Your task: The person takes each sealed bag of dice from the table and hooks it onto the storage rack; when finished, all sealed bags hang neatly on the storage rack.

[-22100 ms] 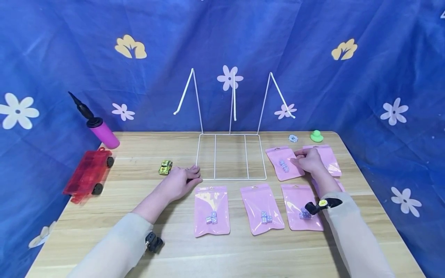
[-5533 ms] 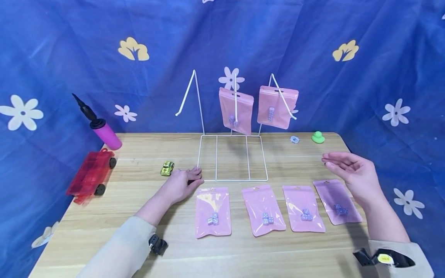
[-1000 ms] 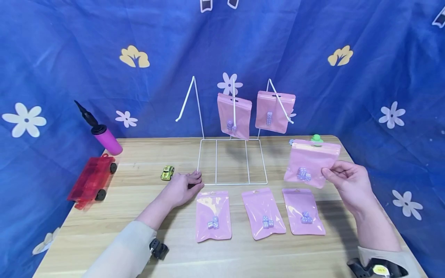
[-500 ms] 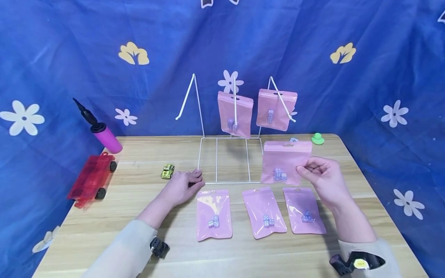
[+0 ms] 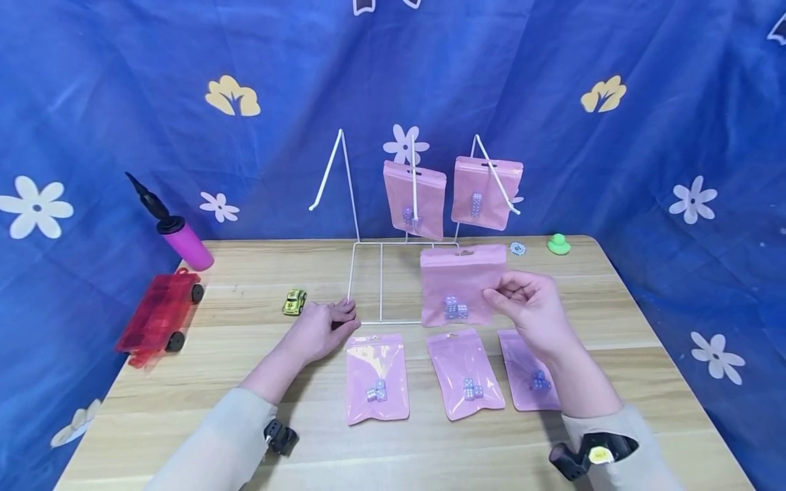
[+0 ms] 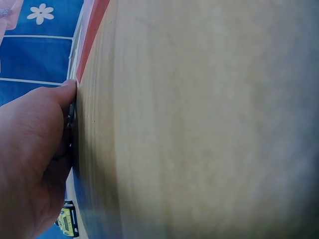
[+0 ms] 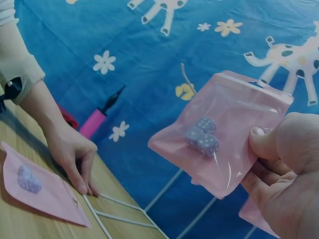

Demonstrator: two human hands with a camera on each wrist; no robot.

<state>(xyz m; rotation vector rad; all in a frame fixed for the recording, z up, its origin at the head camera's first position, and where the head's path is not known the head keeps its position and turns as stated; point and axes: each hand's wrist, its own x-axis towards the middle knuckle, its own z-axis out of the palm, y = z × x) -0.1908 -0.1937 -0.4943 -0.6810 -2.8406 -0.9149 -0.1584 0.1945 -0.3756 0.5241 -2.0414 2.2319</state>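
Observation:
In the head view my right hand [image 5: 533, 310] pinches the side edge of a pink zip bag [image 5: 437, 290] with several dice inside, held up over the right part of the white wire rack [image 5: 366, 322]. The right wrist view shows thumb and fingers gripping that bag [image 7: 232, 117]. My left hand [image 5: 318, 333] holds the rack's front left corner between thumb and fingers. One pink bag [image 5: 432, 201] hangs from the rack's middle hook, another [image 5: 467, 179] from the right hook. The left hook [image 5: 326, 170] carries nothing.
In front of the rack lie three pink bags of dice: left [image 5: 393, 368], middle [image 5: 445, 358] and right [image 5: 514, 361], partly behind my right hand. Around them are a toy car [image 5: 295, 301], a red cart [image 5: 156, 310], a pump [image 5: 187, 245], a token [image 5: 518, 249] and a green duck [image 5: 559, 245].
Since the earliest frame two bags have come to hang on the middle and right hooks. My right hand has lifted another bag and carried it left. My left hand stays at the rack corner.

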